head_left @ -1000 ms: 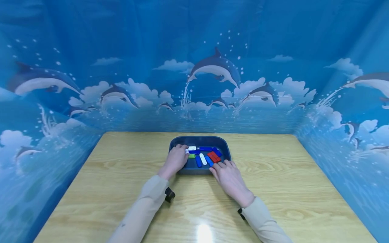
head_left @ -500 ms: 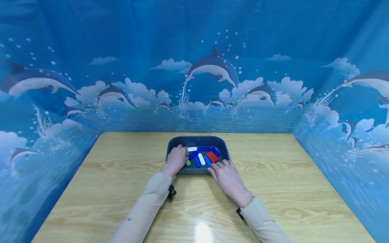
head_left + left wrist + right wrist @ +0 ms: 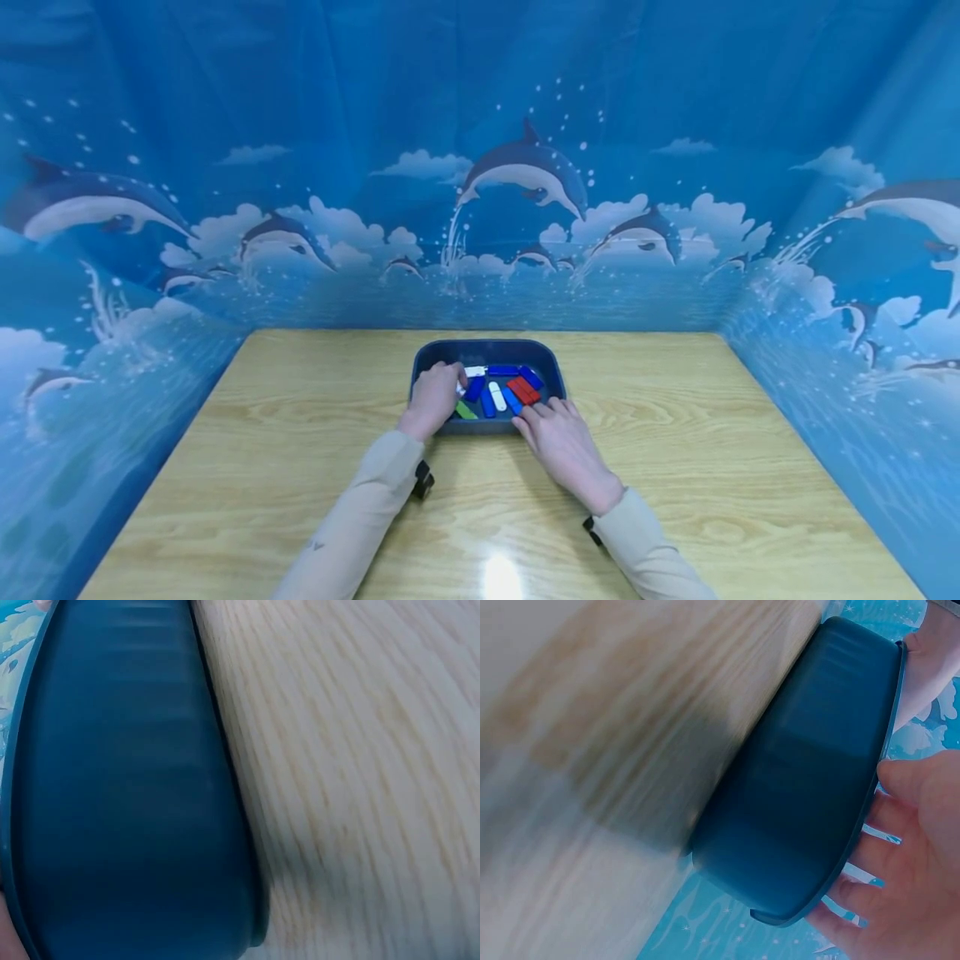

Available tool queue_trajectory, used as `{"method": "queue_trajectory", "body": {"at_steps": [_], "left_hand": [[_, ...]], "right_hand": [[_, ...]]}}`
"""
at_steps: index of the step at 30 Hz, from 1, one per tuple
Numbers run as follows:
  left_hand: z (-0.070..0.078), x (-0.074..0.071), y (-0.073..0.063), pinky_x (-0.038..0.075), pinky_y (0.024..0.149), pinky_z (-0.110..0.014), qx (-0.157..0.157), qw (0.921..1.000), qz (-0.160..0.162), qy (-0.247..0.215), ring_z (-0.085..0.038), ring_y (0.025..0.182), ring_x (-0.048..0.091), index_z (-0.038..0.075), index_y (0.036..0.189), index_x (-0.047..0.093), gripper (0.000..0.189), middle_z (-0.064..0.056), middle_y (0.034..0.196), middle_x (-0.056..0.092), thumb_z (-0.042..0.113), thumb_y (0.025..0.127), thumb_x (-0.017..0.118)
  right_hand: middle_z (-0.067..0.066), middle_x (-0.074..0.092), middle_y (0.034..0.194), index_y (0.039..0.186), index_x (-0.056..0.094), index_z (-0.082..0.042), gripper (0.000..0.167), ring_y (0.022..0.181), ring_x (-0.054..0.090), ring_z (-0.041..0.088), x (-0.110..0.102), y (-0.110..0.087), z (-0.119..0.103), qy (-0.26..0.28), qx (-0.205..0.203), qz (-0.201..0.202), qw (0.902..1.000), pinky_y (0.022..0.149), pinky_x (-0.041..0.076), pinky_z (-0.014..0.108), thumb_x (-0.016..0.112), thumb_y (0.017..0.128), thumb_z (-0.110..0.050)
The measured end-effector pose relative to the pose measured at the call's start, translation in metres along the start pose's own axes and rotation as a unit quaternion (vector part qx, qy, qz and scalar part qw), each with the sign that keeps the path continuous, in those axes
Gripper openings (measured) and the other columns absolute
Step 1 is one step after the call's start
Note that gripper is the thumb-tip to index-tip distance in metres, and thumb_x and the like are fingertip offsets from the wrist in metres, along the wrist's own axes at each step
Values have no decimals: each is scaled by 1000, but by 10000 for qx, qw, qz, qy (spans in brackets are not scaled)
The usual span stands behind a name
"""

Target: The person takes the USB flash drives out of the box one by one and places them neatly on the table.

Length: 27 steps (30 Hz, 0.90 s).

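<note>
A dark blue bin [image 3: 487,427] holds several small pieces that look like USB flash drives. My left hand [image 3: 431,400] reaches over the bin's left side, its fingertips pinching a small white flash drive [image 3: 461,389]. Just below those fingertips lies a green flash drive [image 3: 466,411], partly covered by the hand. My right hand [image 3: 562,442] rests at the front right rim, fingers reaching inside near a light blue flash drive [image 3: 512,402]. In the right wrist view, the fingers [image 3: 885,855] lie fairly straight behind the rim. The left wrist view shows mainly the bin's outer wall [image 3: 127,787].
Red pieces [image 3: 523,390], a white flash drive [image 3: 497,397] and blue ones [image 3: 488,404] lie in the bin's middle and right. The bin stands toward the back of a wooden table [image 3: 315,400]. A dolphin-print curtain [image 3: 480,300] surrounds the table's back and sides.
The green flash drive has shifted toward the bin's front left and turned. A blue one beside the left fingertips has turned as well. My left hand has moved slightly nearer; the right stays put.
</note>
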<state>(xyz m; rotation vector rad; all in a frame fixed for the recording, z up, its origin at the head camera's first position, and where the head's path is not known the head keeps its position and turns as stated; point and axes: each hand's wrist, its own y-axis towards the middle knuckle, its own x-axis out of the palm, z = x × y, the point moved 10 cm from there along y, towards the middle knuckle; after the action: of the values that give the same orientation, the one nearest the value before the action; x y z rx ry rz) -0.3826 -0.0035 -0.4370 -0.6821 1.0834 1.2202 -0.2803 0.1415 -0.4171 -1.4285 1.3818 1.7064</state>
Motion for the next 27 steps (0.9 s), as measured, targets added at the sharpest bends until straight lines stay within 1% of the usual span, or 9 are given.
{"method": "queue_trajectory", "body": {"at_steps": [3,5,8,11,13,17,20,23,27], "left_hand": [[-2,-1,0,58,70,-38,-53,9998,92,-137,-26,85,66,10,110,71,24,-10,99,68,-1,88,75],[-2,-1,1,58,72,-38,-108,9995,78,-283,-27,91,67,9,118,71,30,-13,108,70,0,90,73],[-3,-2,2,58,75,-39,-170,9988,26,-461,-27,97,67,9,120,72,28,-13,114,70,0,93,70],[-2,-5,2,58,74,-39,-182,9977,77,-641,-26,92,68,7,115,73,22,-13,110,72,2,94,70],[-2,-7,1,58,71,-37,-174,9969,152,-758,-24,85,69,7,113,72,20,-12,106,73,5,94,72],[3,-18,-2,53,63,-32,-138,9955,335,-880,-17,70,63,11,111,71,19,-5,93,71,12,92,76],[9,-29,-7,54,64,-31,-106,9931,453,-1074,-15,71,63,13,110,71,20,-2,89,69,16,91,77],[16,-39,-12,58,69,-33,-35,9877,509,-1479,-15,78,69,14,109,71,20,-2,91,72,18,90,78],[25,-50,-20,59,67,-31,137,9809,523,-1869,-15,80,72,14,108,70,19,-1,91,72,19,90,78]], "right_hand": [[0,72,86,95,73,-14,26,78,53,21,1,0,-1,12,-17,-13,10000,88,50,48,58,104,-33],[1,72,86,94,73,-14,26,78,53,22,0,0,-1,12,-30,19,10000,89,51,49,58,104,-33],[1,72,86,94,73,-13,23,79,55,23,-1,1,0,16,-21,80,10000,92,50,49,62,103,-31],[1,72,86,94,73,-14,20,80,57,23,0,1,0,36,-9,73,10000,91,51,49,63,102,-29],[1,73,86,94,74,-14,21,80,57,23,1,1,0,15,-3,34,10000,90,51,49,63,102,-30],[1,73,87,95,74,-14,21,79,56,22,1,1,0,-20,11,-4,10000,88,51,48,63,102,-31],[1,73,87,95,74,-13,21,79,55,22,0,0,-1,17,0,9,10000,86,51,47,63,102,-30],[1,72,86,94,74,-14,21,77,54,22,0,0,-1,29,-3,50,10000,85,51,47,63,101,-30],[0,71,85,93,73,-14,22,78,54,22,-1,0,0,1,-11,95,10000,85,51,47,63,102,-31]]}}
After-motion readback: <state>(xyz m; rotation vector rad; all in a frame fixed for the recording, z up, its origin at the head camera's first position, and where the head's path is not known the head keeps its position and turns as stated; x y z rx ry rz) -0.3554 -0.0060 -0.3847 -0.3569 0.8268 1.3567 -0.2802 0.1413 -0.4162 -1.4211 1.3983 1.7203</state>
